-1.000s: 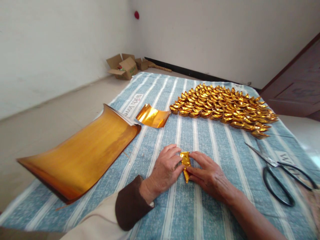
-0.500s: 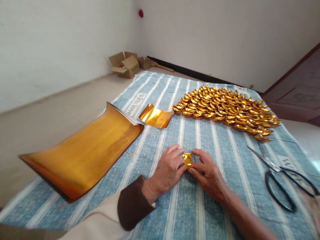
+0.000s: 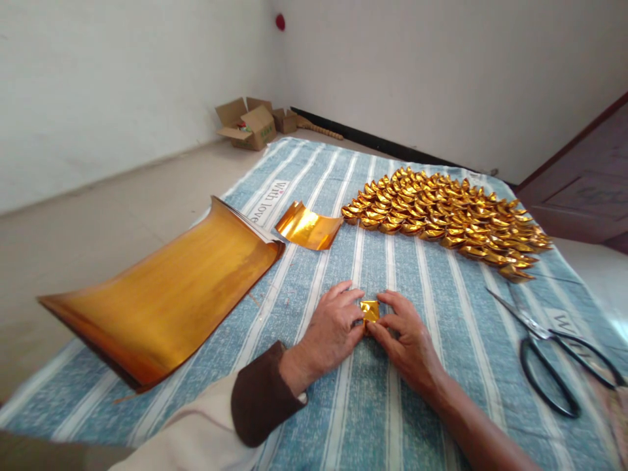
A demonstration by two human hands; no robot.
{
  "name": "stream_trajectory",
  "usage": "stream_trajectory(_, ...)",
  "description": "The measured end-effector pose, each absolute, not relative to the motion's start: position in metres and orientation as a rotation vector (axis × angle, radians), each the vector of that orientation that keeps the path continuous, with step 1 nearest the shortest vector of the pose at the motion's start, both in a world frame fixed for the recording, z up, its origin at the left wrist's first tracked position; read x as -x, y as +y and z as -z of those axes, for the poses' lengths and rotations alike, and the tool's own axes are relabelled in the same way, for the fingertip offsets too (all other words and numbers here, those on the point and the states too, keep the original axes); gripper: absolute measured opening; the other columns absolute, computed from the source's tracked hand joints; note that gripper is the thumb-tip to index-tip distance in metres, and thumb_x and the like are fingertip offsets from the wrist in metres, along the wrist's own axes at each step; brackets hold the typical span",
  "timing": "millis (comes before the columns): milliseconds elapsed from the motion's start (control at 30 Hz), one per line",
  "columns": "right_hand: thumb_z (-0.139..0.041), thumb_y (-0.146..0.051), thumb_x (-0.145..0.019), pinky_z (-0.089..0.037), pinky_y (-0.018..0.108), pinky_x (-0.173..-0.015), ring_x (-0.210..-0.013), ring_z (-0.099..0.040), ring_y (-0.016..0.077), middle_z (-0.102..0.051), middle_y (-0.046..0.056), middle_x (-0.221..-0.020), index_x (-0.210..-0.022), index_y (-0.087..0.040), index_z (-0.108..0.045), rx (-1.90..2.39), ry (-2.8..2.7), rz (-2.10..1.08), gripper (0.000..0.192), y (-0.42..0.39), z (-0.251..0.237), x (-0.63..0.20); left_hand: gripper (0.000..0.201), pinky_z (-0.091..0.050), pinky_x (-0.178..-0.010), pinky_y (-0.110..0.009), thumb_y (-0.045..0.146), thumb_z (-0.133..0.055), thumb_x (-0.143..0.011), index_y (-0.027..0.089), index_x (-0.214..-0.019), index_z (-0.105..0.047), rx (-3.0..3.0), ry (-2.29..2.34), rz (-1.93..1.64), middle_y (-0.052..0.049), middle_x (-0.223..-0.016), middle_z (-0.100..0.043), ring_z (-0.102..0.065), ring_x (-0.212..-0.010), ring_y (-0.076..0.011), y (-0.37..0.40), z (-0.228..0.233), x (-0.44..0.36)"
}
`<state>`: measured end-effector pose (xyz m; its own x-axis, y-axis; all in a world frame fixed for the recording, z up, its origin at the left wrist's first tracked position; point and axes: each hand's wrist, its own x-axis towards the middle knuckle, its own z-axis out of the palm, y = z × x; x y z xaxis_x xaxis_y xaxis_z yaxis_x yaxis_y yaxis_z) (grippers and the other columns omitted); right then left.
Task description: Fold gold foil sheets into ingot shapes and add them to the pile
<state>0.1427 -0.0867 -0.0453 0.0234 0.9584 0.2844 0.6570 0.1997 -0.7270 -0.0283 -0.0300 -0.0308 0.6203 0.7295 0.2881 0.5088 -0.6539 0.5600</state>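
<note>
The folded gold piece [image 3: 370, 310] was on the striped cloth [image 3: 346, 405], in front of the person and between the two hands. Its visible face looked almost square, so I could not tell its long axis surely; the side edges ran roughly along the stripes, and the far edge pointed away from the person. The near end was partly hidden by fingers.

The left hand [image 3: 328, 332] had its grip nearly closed — bent fingers and thumb pressed the left edge. The right hand [image 3: 411, 341] held the right side and the near edge, its thumb and fingers only slightly apart, with the piece caught at them.

Beyond the hands lay the small gold sheets [image 3: 310, 226], and farther right were many folded gold shapes [image 3: 441, 212]. The scissors [image 3: 536, 327] rested well apart, to the right.
</note>
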Motion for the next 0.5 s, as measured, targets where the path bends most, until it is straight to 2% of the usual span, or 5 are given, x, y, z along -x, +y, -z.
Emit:
stream_trajectory(133, -0.06, -0.032, -0.088, -0.041, 0.053, -0.101, -0.12, -0.053, 0.0285, -0.064, 0.012, -0.118, -0.068, -0.02, -0.067, 1.53, -1.684, -0.436, 0.024, -0.0854, 0.0467, -0.1402, 0.008, -0.041, -0.104, -0.054, 0.02, -0.066, -0.082, 0.017, -0.086, -0.073, -2.402, 0.97, -0.7, -0.012, -0.12, -0.066, -0.05, -0.125, -0.0315, -0.0298, 0.031, 0.0285)
stream_trajectory(500, -0.055, -0.026, -0.09, -0.045, 0.05, -0.095, -0.113, -0.055, 0.0284, -0.063, 0.014, -0.115, -0.068, -0.019, -0.062, 1.577, -1.799, -0.286, 0.024, -0.084, 0.0462, -0.1363, 0.015, -0.042, -0.103, -0.054, 0.011, -0.068, -0.076, 0.018, -0.088, -0.073, -2.367, 0.948, -0.712, -0.011, -0.121, -0.065, -0.05, -0.124, -0.0315, -0.0285, 0.0305, 0.0286)
